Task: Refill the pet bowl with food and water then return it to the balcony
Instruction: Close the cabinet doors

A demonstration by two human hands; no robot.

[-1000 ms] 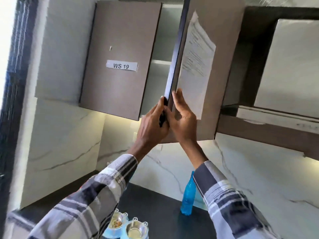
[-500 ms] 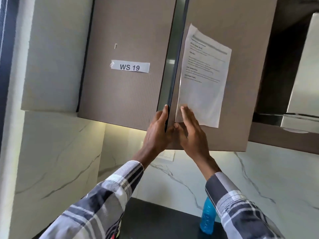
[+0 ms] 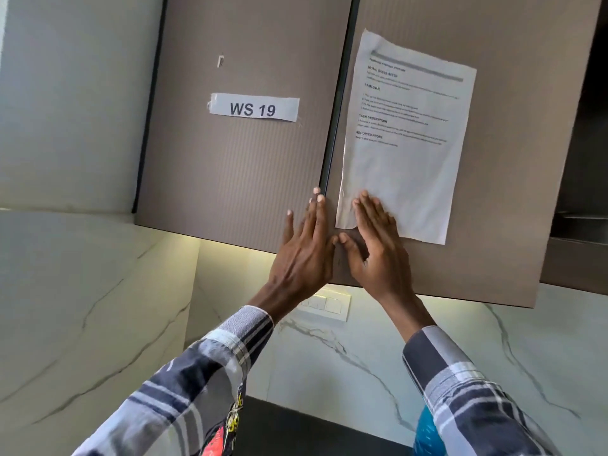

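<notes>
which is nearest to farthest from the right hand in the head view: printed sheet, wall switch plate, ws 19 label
From the right hand:
1. Printed sheet: touching, its fingers lie on the lower left corner.
2. Wall switch plate: just below, on the marble wall under the cabinet.
3. WS 19 label: up left, on the left door.

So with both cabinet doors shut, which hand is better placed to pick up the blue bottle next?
Probably the right hand. The blue bottle shows at the bottom edge directly beneath the right sleeve, while the left hand lies flat on the door labelled WS 19, farther over. Both hands have straight fingers and hold nothing.
</notes>
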